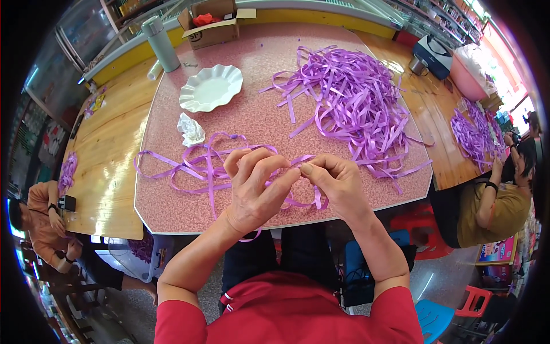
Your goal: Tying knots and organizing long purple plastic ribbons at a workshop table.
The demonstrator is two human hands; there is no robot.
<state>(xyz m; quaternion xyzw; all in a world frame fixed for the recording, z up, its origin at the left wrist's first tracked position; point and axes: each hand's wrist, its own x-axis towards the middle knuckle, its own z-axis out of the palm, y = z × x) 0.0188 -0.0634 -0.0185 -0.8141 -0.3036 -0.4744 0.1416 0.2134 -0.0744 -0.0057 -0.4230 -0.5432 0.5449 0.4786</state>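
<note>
Purple ribbon (302, 160) runs between my two hands, which meet above the near edge of the pink speckled table (172, 206). My left hand (258, 180) pinches it between thumb and index finger, the other fingers curled. Opposite it, my right hand (335, 182) is closed in a pinch on the same ribbon, the thumb on top. The exact spot between the fingertips is too small to make out. Loops of loose ribbon (211, 163) lie to the left of my hands. A large heap of purple ribbons (358, 97) covers the table's far right.
A white scalloped dish (212, 89), crumpled white tissue (191, 131), grey-green flask (161, 45) and cardboard box (212, 26) stand beyond my hands. People sit at wooden tables on both sides, the right one holding more purple ribbons (475, 135). A red stool (421, 229) is at lower right.
</note>
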